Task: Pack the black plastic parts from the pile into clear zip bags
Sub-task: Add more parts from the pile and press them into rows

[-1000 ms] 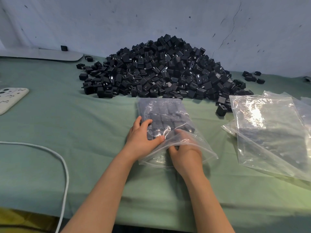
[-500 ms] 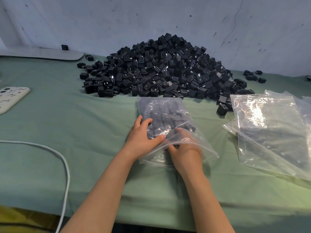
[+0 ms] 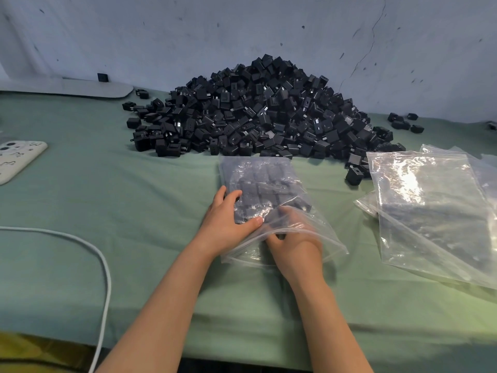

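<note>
**Head view.** A heaped pile of small black plastic parts lies on a green cloth-covered table. Directly in front of the pile lies a clear plastic zip bag, partly filled with black parts, its mouth toward the person.

- **Left hand:** forearm extended, fingers curled over the bag's left edge, thumb pressed on the film, gripping it.
- **Right hand:** inside the bag's mouth, under the film. Whether its fingers hold a part cannot be told.

To the front right of the pile is a stack of flat clear plastic bags. To the front left of the pile is a white cable.
</note>
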{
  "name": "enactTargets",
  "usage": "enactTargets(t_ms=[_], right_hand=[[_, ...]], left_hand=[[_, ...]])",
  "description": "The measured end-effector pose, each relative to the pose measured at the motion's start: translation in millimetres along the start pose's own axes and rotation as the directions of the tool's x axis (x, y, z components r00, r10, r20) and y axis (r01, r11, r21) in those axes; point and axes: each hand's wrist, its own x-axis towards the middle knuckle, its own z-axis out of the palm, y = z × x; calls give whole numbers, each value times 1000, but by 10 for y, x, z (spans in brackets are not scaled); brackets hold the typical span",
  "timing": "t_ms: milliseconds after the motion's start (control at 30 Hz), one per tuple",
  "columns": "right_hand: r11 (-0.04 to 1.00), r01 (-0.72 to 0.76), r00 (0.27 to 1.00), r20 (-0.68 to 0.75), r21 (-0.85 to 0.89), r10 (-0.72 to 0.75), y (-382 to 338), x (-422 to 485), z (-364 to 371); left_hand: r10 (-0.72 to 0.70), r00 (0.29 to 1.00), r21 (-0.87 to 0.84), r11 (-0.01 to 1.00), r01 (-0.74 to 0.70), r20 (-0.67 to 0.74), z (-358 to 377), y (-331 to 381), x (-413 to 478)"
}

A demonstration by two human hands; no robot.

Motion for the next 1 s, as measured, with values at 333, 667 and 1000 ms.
enactTargets(t_ms=[333,667,1000], right_hand=[[999,10,999,-36,-33,-11,20,5,32],[999,23,999,-30,-39,-25,22,7,23],[999,40,998,-40,24,-39,54,18,26]], left_hand=[[-7,1000,10,1000,7,8,-7,15,-8],[-5,1000,15,1000,5,3,7,-8,5],[1,1000,13,1000,-1,-4,13,-22,7]])
